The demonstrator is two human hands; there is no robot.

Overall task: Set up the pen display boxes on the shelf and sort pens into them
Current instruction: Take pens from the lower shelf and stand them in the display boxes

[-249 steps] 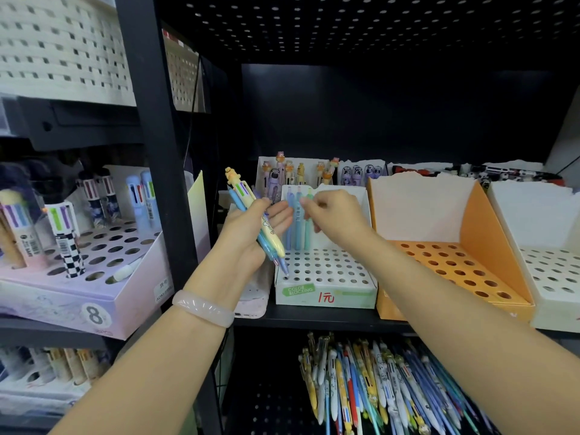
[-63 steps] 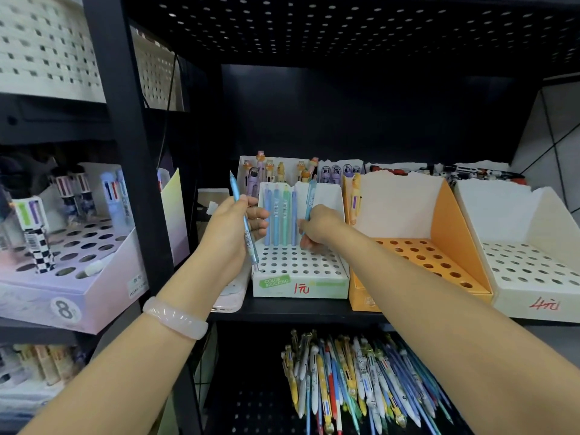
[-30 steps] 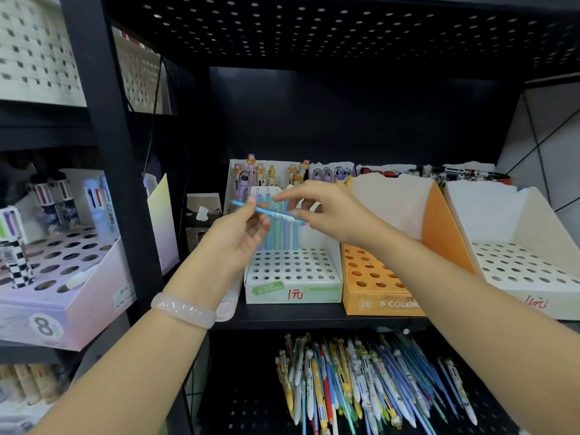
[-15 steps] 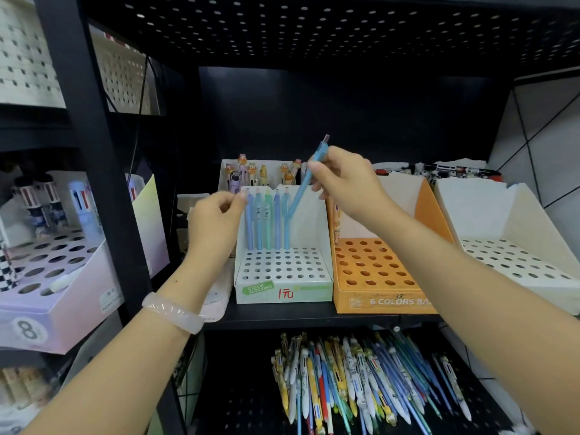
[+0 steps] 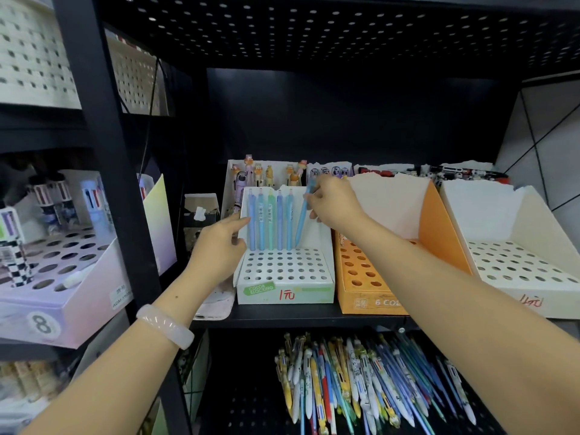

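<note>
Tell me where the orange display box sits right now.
In the head view, the orange display box stands on the middle shelf, right of centre, between the white Color Blocking box and the larger white box.

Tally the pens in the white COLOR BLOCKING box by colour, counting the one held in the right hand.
Blue pens standing upright: 4
Green pen standing upright: 1
Blue pen leaning, pinched by the right hand, tip at the white COLOR BLOCKING box: 1
Total: 6
</note>
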